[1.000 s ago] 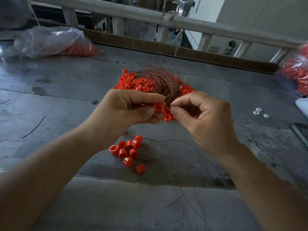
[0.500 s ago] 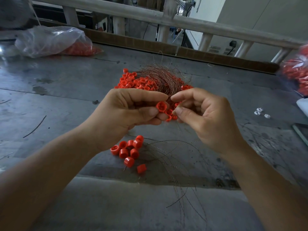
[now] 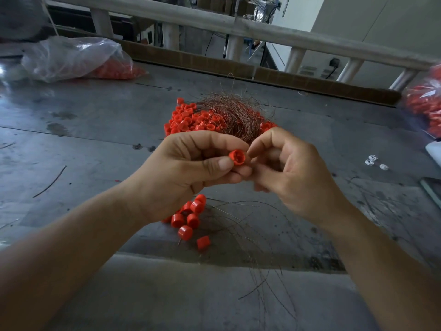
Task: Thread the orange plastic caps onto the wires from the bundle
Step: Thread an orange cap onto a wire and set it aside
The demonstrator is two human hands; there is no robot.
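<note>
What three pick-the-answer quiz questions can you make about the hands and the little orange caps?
1. Where is the wire bundle? A) on the pile of caps B) inside a bag C) on a chair
2. What colour is the cap being held? A) blue B) white C) orange
3. What is the left hand doing? A) lying flat B) pinching the cap C) waving
Answers: 1 A, the bundle rests across the pile. 2 C, it is bright orange. 3 B, thumb and fingers pinch it.

- The small round plastic caps [image 3: 191, 120] are coloured bright orange.
- The tangled thin-wire bundle [image 3: 235, 114] is tinted coppery brown.
- The flat metal tabletop [image 3: 95, 139] is stained grey.
</note>
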